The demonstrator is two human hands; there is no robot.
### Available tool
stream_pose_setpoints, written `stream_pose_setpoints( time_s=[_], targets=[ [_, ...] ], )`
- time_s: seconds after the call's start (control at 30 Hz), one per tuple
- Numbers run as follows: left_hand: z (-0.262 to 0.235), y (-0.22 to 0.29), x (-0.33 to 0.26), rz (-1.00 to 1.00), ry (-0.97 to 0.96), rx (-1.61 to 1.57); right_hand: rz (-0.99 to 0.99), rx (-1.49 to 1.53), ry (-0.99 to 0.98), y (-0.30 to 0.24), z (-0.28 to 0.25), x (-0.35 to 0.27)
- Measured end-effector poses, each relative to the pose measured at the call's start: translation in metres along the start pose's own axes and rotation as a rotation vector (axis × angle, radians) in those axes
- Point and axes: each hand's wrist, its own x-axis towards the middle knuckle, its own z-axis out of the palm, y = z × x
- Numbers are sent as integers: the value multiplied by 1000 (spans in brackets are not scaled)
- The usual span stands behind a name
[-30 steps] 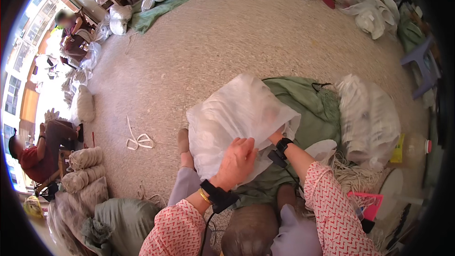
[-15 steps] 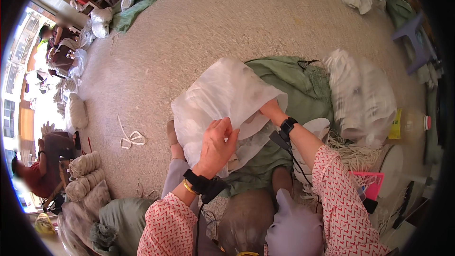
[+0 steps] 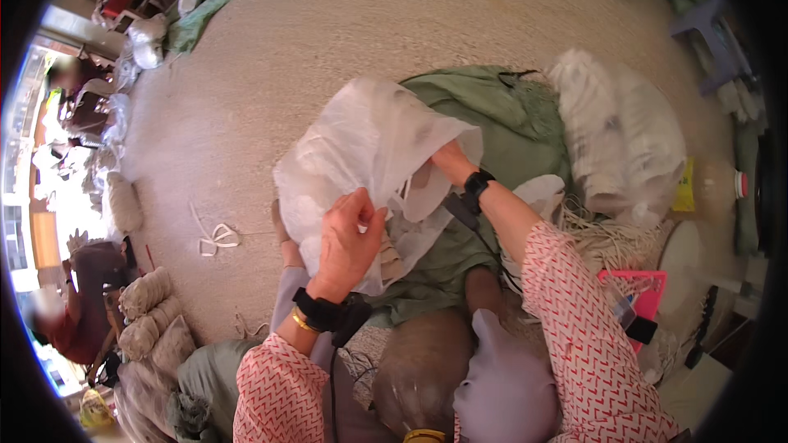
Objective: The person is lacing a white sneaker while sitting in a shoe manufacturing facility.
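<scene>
A translucent white plastic bag [image 3: 349,135] lies on the floor in front of the person, its mouth turned toward the lower right and its film creased and puffed up. Beige, layered contents show at its near edge, too hidden to name further. The left hand [image 3: 351,234] is over the near side of the bag, fingers curled in and thumb close to them; whether any film is caught between them, I cannot tell. The right hand [image 3: 451,162] reaches in at the bag's open edge; its fingertips are hidden, so their grip cannot be told. Each wrist wears a black strap, and the left one a gold-coloured bracelet [image 3: 305,324] as well. The sleeves are white with red zigzags.

A green woven sack [image 3: 509,135] spreads flat beneath and behind the bag. To its right stands a clear plastic bundle of white goods [image 3: 611,127], and nearer the person a loose heap of off-white cord [image 3: 620,248] beside a bright pink tray [image 3: 653,299]. Beyond these are a clear bottle [image 3: 712,189] with a red cap and a blue-grey plastic stool [image 3: 710,49].

On the left, a white strap [image 3: 217,239] lies looped on the floor, near two cream cord coils [image 3: 146,294] and a stuffed dark green sack [image 3: 215,377]. Two other people sit along that side.
</scene>
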Motion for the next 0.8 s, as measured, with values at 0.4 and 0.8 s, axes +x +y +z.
stream_pose_setpoints(
  time_s=[0.4,0.8],
  targets=[
    [10,6,3,-72,-90,-62,182,-192,-68,14,-88,-89],
    [9,2,2,-111,-138,-16,63,-1107,-491,-53,-182,-237]
  ],
)
